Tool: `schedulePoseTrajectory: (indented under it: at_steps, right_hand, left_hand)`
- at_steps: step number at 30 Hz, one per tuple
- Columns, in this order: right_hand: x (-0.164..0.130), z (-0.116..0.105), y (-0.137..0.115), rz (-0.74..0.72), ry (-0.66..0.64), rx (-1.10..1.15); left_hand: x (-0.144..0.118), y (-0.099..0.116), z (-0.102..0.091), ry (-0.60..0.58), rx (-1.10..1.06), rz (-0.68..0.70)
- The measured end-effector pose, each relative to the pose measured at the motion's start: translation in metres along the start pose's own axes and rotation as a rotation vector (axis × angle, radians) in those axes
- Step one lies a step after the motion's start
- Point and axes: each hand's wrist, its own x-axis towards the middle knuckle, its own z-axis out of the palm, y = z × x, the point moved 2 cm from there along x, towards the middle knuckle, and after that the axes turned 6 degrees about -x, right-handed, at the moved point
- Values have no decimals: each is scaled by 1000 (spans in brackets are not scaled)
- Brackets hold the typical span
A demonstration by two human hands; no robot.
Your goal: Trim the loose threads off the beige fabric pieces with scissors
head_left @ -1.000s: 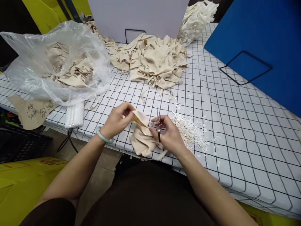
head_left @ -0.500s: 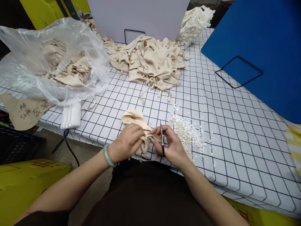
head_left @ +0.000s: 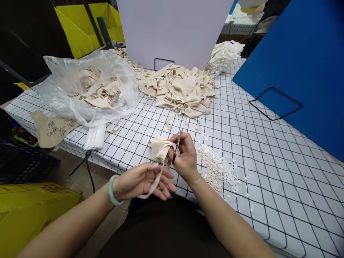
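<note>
My right hand (head_left: pixel 185 159) is closed around a small pair of scissors (head_left: pixel 177 145), blades pointing up and away from me. Its fingertips also pinch the edge of a beige cloth piece (head_left: pixel 160 148), which hangs just over the table edge side of the checked cloth. From that piece a narrow strap (head_left: pixel 156 183) runs down across the palm of my left hand (head_left: pixel 146 181). That hand is palm up with fingers spread, a pale green bangle (head_left: pixel 112 190) at its wrist. Small cut-off scraps (head_left: pixel 217 166) lie scattered to the right of my right hand.
Beyond my hands a heap of beige cloth pieces (head_left: pixel 185 89) lies before a pale panel (head_left: pixel 172 32). A clear plastic bag (head_left: pixel 126 86) of similar pieces, a white power bank (head_left: pixel 96 137) and a marked paper pattern (head_left: pixel 53 130) are left. A blue panel (head_left: pixel 301 64) stands right.
My left hand has let go of the bunched cloth, turned palm up and drawn back toward me, fingers spreading under the strap. My right hand keeps the scissors and now holds the cloth.
</note>
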Motion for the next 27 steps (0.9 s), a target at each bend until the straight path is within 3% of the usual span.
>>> schedulePoseTrajectory:
  at_steps: [2,5,9,13,16,20,24,27]
  right_hand:
    - [0,3,-4,-23,-24,13]
    - [-2,-1,0,-35,-26,21]
    - [-5,-16,10,6,-28,-3]
    - [-14,-23,8,76,-209,-66]
    - [-24,-16,5,158,-278,31]
    - [-37,12,6,331,-206,274]
    - [-48,31,4,397,-298,370]
    - [-50,10,3,384,-304,255]
  left_hand:
    - [9,-10,-2,-62,-239,-13]
    - [12,-9,-4,-2,-294,94]
    - [5,-1,-5,201,-33,284]
    - [-1,2,-2,266,236,388]
    - [-5,9,4,276,366,480]
    - [-8,20,11,381,629,752]
    - [3,16,8,390,476,819]
    - [12,8,3,401,317,783]
